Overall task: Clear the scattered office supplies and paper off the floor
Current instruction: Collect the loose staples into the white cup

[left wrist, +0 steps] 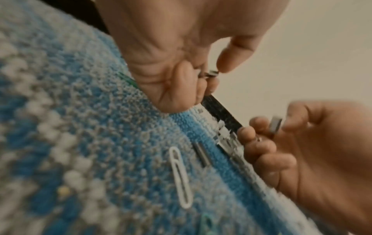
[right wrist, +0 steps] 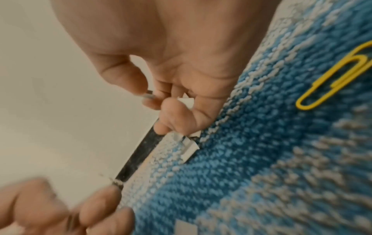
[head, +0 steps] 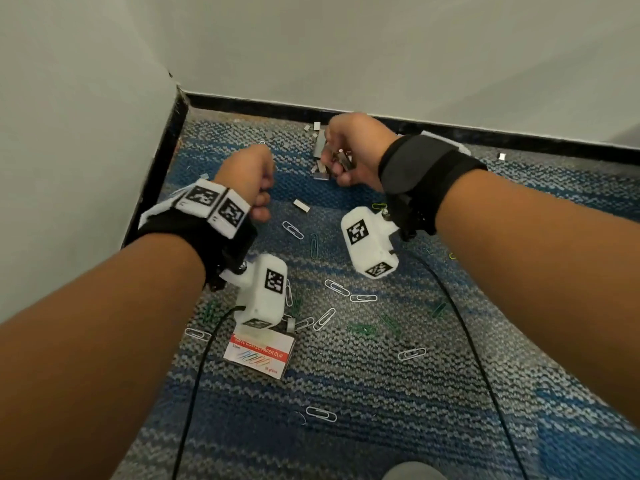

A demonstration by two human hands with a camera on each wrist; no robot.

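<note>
Both hands hover over the carpet near the wall corner. My left hand [head: 258, 183] is curled into a fist, and in the left wrist view its fingers [left wrist: 181, 76] pinch a small staple strip [left wrist: 211, 74]. My right hand [head: 346, 150] grips several staple strips [head: 343, 159], one pinched at the fingertips [right wrist: 148, 95] and another tucked against the palm [right wrist: 186, 101]. It sits just above a pile of loose staple strips [head: 320, 147] by the skirting. White and green paper clips [head: 336, 287] lie scattered on the carpet below both wrists.
A paper clip box [head: 259, 353] lies on the carpet under my left wrist. A single staple strip [head: 301, 205] lies between the hands, and another [head: 501, 155] lies far right. A yellow clip [right wrist: 330, 85] lies beside my right hand. Walls and black skirting [head: 346, 114] close the corner.
</note>
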